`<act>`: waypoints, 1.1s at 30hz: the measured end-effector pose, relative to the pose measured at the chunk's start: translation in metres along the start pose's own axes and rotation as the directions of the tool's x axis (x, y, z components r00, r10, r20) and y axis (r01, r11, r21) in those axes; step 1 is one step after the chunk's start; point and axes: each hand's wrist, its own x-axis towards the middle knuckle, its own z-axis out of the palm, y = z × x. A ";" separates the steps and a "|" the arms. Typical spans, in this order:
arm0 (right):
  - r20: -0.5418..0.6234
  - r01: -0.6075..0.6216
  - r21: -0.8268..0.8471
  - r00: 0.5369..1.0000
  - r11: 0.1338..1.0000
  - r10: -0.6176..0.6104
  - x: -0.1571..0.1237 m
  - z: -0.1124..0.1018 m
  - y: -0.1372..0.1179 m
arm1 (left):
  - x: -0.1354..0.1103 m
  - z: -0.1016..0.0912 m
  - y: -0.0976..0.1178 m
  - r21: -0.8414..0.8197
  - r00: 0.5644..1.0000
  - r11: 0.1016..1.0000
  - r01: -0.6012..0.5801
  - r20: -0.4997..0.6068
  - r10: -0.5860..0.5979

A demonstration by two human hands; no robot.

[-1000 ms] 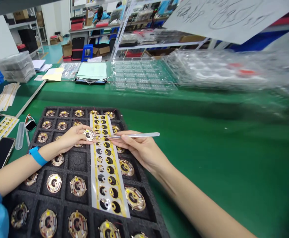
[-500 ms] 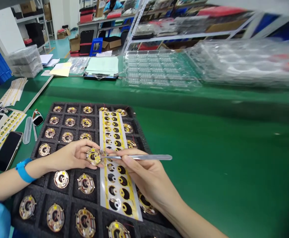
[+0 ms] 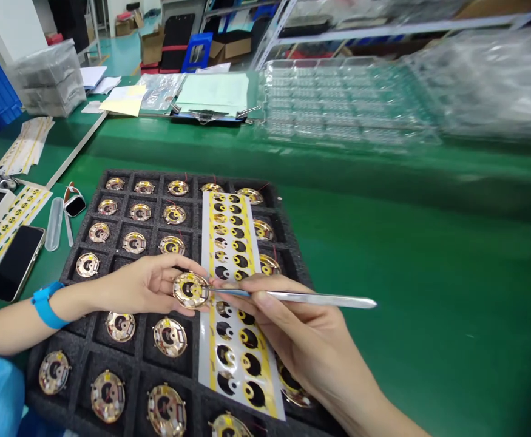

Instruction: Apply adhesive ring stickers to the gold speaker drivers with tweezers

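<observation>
Between the thumb and fingers of my left hand (image 3: 158, 284) is a round gold watch movement (image 3: 191, 290) with yellow parts on its face. My right hand (image 3: 299, 321) grips metal tweezers (image 3: 320, 298), their tip at the movement's right edge. Both hands are over a black foam tray (image 3: 142, 358), whose square pockets hold more such round pieces, some with thin red wires. A sticker sheet (image 3: 265, 379) with yellow borders and black round shapes lies lengthwise across the tray, partly under my right hand.
At left lie a phone (image 3: 16, 262), a smartwatch (image 3: 74, 205), a clear plastic case (image 3: 54, 224) and further sticker strips (image 3: 13, 227). Behind the tray are a clipboard (image 3: 213, 97), clear plastic trays (image 3: 338, 100) and bagged boxes (image 3: 49, 79) on the green table (image 3: 429, 273).
The camera view has shifted, so the tray and both hands appear further right. The tweezers stay at the movement's right edge, with both hands keeping their grips.
</observation>
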 end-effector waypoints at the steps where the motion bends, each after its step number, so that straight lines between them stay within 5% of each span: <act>1: 0.000 0.006 -0.011 1.000 1.000 -0.006 0.000 0.001 -0.001 | 0.000 0.001 0.000 -0.004 1.000 1.000 0.009 0.000 -0.009; 25: 0.025 0.096 -0.199 0.995 0.975 -0.093 -0.005 -0.004 0.001 | 0.000 0.003 0.002 0.051 0.999 0.998 0.022 -0.028 -0.021; 33: 0.017 0.145 -0.315 0.989 0.938 -0.147 -0.004 0.003 -0.006 | 0.003 0.004 -0.003 0.067 0.993 0.998 0.014 -0.117 -0.006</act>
